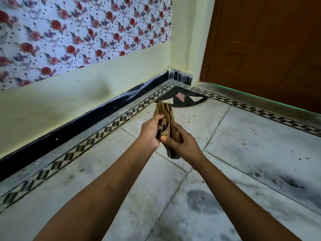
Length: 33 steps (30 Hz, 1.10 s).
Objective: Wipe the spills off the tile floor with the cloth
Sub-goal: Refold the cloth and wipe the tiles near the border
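A crumpled brown cloth [166, 113] is held up in the air in front of me, above the white marble tile floor [246, 136]. My left hand [150, 131] grips its left side and my right hand [180, 142] grips its lower right part, so the cloth is bunched between both hands. Small orange-red spill spots lie on the floor to the right of my hands: two specks [189, 121] near the cloth and more drops [245, 144] further right. The cloth is not touching the floor.
A yellow wall with floral wallpaper [78, 32] and a black skirting [97, 117] runs along the left. A brown wooden door [271, 49] closes off the far right. A checkered tile border [111, 126] follows both edges to the corner.
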{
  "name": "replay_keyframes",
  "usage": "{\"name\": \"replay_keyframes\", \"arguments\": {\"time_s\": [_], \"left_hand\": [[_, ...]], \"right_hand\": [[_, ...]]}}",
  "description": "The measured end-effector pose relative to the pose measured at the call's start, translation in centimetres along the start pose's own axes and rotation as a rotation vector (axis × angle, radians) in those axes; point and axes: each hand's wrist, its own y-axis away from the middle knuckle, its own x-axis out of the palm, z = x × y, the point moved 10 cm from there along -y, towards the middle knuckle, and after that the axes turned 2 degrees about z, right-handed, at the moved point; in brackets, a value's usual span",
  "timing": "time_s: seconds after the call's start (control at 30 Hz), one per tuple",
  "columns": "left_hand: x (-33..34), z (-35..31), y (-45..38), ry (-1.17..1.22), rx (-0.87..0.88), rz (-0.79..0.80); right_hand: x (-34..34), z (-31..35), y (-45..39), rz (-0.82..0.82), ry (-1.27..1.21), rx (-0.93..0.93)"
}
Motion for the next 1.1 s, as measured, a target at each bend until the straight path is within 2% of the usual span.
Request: {"name": "replay_keyframes", "arguments": {"time_s": [0.2, 0.37, 0.5, 0.6, 0.7, 0.8, 0.9, 1.0, 1.1], "left_hand": [[-1.3, 1.7, -0.4, -0.086, -0.029, -0.033], [-0.4, 2.6, 0.4, -0.269, -0.006, -0.012], [-0.7, 0.5, 0.6, -0.4, 0.088, -0.051], [0.0, -1.8, 1.2, -0.462, 0.173, -0.036], [1.8, -3.6, 2.4, -0.49, 0.246, 0.03], [3.8, -4.6, 3.5, -0.537, 0.307, 0.117], [6.0, -4.3, 4.7, -0.623, 0.325, 0.241], [7.5, -3.4, 5.8, -0.65, 0.278, 0.371], [8.3, -3.0, 6.7, -0.544, 0.207, 0.499]], "right_hand": [[0.1, -1.7, 0.4, -0.033, 0.0, 0.067], [-2.1, -4.8, 1.3, -0.264, -0.098, 0.207], [-5.1, -7.8, 2.6, -0.448, -0.237, 0.347], [-6.7, -10.1, 3.5, -0.507, -0.14, 0.455], [-6.4, -12.1, 4.7, -0.463, -0.061, 0.626], [-4.2, -12.7, 4.9, -0.369, -0.281, 0.709], [-1.9, -12.2, 4.6, -0.335, -0.691, 0.707], [0.2, -11.6, 4.3, -0.327, -1.0, 0.674], [1.9, -11.1, 3.6, -0.278, -1.219, 0.577]]}}
